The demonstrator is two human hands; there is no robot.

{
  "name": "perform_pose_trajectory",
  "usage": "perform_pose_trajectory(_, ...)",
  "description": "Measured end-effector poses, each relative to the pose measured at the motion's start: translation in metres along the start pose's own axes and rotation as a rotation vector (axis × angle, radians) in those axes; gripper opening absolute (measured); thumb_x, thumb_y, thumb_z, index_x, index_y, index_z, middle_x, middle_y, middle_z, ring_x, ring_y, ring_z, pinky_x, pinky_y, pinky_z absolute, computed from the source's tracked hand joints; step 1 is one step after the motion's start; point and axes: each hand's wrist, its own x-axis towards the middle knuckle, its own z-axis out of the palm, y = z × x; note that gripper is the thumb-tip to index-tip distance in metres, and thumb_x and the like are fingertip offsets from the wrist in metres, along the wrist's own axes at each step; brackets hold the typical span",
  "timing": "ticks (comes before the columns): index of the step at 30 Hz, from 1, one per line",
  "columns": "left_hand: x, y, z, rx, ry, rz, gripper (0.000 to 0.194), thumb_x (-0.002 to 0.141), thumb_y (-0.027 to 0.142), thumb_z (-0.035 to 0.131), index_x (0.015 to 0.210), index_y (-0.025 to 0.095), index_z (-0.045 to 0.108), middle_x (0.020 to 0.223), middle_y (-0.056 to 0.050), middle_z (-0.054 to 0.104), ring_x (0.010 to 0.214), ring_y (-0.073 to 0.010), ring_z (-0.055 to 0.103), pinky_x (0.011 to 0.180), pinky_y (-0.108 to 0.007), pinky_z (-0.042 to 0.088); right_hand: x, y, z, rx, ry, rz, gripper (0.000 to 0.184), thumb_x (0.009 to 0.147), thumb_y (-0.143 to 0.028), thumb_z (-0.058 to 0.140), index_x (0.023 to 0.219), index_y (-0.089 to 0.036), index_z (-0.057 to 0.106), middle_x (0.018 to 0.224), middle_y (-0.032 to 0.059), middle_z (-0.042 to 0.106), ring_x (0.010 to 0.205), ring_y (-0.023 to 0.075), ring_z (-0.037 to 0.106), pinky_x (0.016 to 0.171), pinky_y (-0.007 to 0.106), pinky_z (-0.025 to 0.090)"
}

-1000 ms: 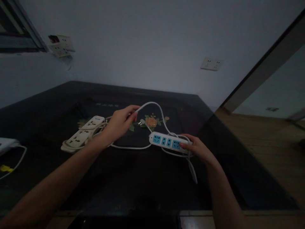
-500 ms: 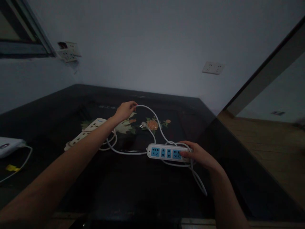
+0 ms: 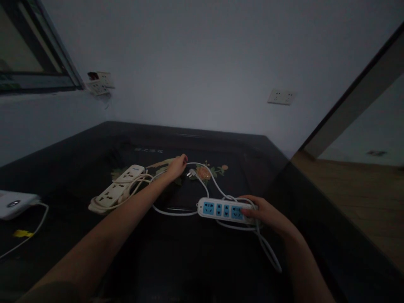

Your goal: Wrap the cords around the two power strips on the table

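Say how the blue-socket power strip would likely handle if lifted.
The power strip looks like rigid plastic, so it should stay straight. Its cord bends in loose loops, so would probably flop and trail. The long, flat shape seems unlikely to roll.

head view: worn on head | faces forward and down | tabletop at arm's reach, wall beyond | sole view

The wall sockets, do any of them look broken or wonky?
Yes, near the window. The lower socket plate sits crooked under the upper socket plate, and a dark patch beside them could be a hole; I can't tell for sure. The sockets on the right look neat and flat against the wall.
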Motion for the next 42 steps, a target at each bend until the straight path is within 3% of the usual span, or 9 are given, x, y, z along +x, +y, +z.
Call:
perform_pose_trajectory(5,-0.009,0.014,0.001,0.104,0.02,-0.015,0.017,0.082,0.018,0.048,0.093,0.017,0.061,0.107,-0.013,0.06,0.106,-0.0256,0.052,0.089,-0.036,0.038,0.004,0.005,-0.004,-0.039,0.0,0.004,0.043,0.068,-0.034,0.072,0.106,-0.016,0.064,0.097,0.0053,0.07,0.088,0.0207,0.065,0.078,0.033,0.052)
perform_pose_trajectory(8,-0.019,0.024,-0.006,0.165,0.027,-0.041,0.02,0.084,0.022,0.045,0.098,0.019,0.06,0.111,-0.014,0.06,0.111,-0.0293,0.049,0.093,-0.043,0.032,0.004,0.005,-0.005,-0.076,0.018,0.008,0.041,0.069,-0.035,0.071,0.106,-0.017,0.065,0.096,0.0048,0.07,0.084,0.02,0.065,0.075,0.032,0.053)
perform_pose_trajectory(15,-0.036,0.04,-0.008,0.221,-0.109,-0.142,0.054,0.082,0.061,0.041,0.09,0.012,0.063,0.084,-0.022,0.067,0.088,-0.0376,0.062,0.081,-0.05,0.039,0.003,0.002,-0.001,-0.142,0.124,-0.057,0.03,0.081,-0.044,0.057,0.09,-0.019,0.069,0.096,0.0059,0.07,0.093,0.0227,0.063,0.085,0.037,0.05)
perform_pose_trajectory(21,-0.031,0.055,0.0,0.112,-0.181,-0.098,0.05,0.077,0.06,0.05,0.094,0.014,0.062,0.094,-0.021,0.068,0.09,-0.0359,0.062,0.076,-0.043,0.044,0.005,0.006,-0.002,-0.116,0.111,-0.06,0.031,0.081,-0.046,0.057,0.091,-0.019,0.069,0.095,0.0058,0.07,0.089,0.022,0.064,0.08,0.035,0.05)
perform_pose_trajectory(25,-0.024,0.057,0.001,-0.045,-0.235,-0.047,0.039,0.078,0.05,0.055,0.1,0.018,0.061,0.096,-0.012,0.068,0.088,-0.0275,0.063,0.076,-0.035,0.045,0.006,0.006,-0.002,-0.102,0.112,-0.056,0.034,0.08,-0.045,0.058,0.096,-0.017,0.069,0.091,0.0055,0.07,0.084,0.0206,0.065,0.077,0.033,0.05)
perform_pose_trajectory(30,-0.013,0.046,-0.005,-0.313,-0.312,-0.036,0.039,0.072,0.036,0.066,0.106,0.02,0.057,0.086,-0.007,0.068,0.078,-0.0242,0.064,0.074,-0.035,0.046,0.008,0.009,-0.002,-0.1,0.125,-0.057,0.033,0.079,-0.044,0.058,0.094,-0.017,0.07,0.09,0.006,0.071,0.083,0.0209,0.065,0.074,0.033,0.05)
perform_pose_trajectory(34,-0.014,0.038,-0.009,-0.619,-0.383,-0.073,0.032,0.081,0.028,0.057,0.111,0.019,0.048,0.074,-0.005,0.067,0.063,-0.0189,0.064,0.065,-0.032,0.05,0.011,0.009,0.0,-0.113,0.163,-0.061,0.03,0.079,-0.042,0.058,0.09,-0.017,0.071,0.089,0.0064,0.071,0.084,0.0214,0.064,0.075,0.033,0.049)
perform_pose_trajectory(39,-0.026,0.044,-0.012,-0.981,-0.318,-0.132,0.028,0.087,0.028,0.051,0.11,0.024,0.036,0.092,-0.006,0.065,0.078,-0.0173,0.068,0.074,-0.034,0.053,0.014,0.007,0.004,-0.152,0.255,-0.018,0.029,0.076,-0.037,0.057,0.085,-0.014,0.071,0.082,0.007,0.071,0.077,0.0204,0.063,0.066,0.03,0.047)
perform_pose_trajectory(42,-0.029,0.056,-0.024,-1.329,-0.259,-0.215,0.016,0.088,0.023,0.049,0.1,0.023,0.038,0.089,-0.003,0.063,0.082,-0.0156,0.067,0.078,-0.035,0.053,0.016,0.008,0.005,-0.134,0.281,-0.015,0.029,0.073,-0.037,0.058,0.083,-0.013,0.071,0.078,0.0069,0.07,0.072,0.0194,0.062,0.06,0.028,0.045)
